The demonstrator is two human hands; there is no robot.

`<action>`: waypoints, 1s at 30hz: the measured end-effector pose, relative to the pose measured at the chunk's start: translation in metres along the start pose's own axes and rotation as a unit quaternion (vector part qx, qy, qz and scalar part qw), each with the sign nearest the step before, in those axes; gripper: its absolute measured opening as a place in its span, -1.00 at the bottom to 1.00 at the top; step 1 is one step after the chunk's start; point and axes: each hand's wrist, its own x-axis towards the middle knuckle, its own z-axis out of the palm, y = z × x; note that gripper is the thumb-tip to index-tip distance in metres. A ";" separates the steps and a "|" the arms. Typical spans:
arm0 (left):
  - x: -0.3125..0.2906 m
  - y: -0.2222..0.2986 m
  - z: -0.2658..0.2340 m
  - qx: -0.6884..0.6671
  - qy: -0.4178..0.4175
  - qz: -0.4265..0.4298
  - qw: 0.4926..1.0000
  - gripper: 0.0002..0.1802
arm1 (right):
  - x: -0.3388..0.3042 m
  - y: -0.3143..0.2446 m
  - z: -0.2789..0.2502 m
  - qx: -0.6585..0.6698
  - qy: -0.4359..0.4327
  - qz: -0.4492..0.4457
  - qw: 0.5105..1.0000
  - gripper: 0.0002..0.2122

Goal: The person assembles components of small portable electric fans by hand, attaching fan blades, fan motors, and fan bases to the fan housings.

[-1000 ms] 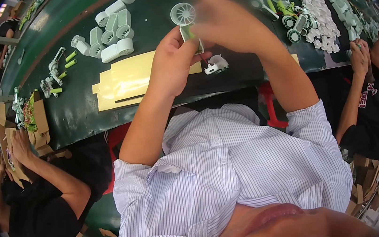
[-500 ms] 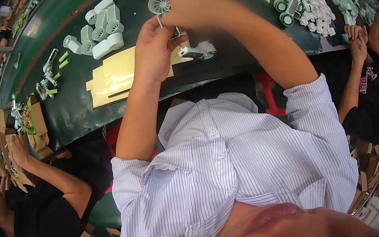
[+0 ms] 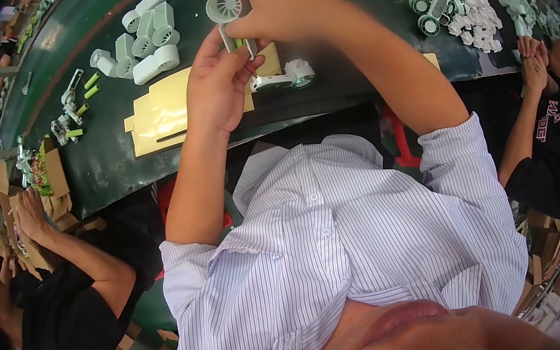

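The left hand [image 3: 217, 88] and right hand [image 3: 277, 11] are gripping the pale housing [image 3: 226, 5], the wired white part [image 3: 274, 82] sitting outside, unenclosed.

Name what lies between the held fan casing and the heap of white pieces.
In the head view, going right from the fan casing: the right hand, its forearm, a stretch of green tabletop, then fan parts by the white heap.
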 end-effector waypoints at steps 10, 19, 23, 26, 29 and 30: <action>-0.057 0.054 -0.042 -0.087 -0.005 -0.012 0.996 -0.49 | -0.046 0.045 -0.005 0.032 0.021 -0.061 0.997 -0.72; -0.055 0.040 -0.061 0.009 0.048 -0.124 0.991 -0.61 | -0.066 0.042 0.065 -0.219 -0.108 -0.165 0.956 -0.73; -0.041 0.015 -0.063 0.023 0.083 -0.156 0.984 -0.65 | -0.066 0.041 0.064 -0.161 -0.109 -0.139 0.971 -0.77; -0.040 0.010 -0.055 0.058 0.103 -0.155 0.981 -0.65 | -0.070 0.058 0.065 -0.112 -0.082 -0.197 0.971 -0.82; -0.039 0.009 -0.054 0.107 0.095 -0.133 0.981 -0.64 | -0.073 0.066 0.055 0.089 -0.024 -0.127 0.988 -0.82; -0.038 0.008 -0.054 0.107 0.095 -0.132 0.981 -0.64 | -0.070 0.065 0.052 0.174 -0.025 -0.063 0.982 -0.82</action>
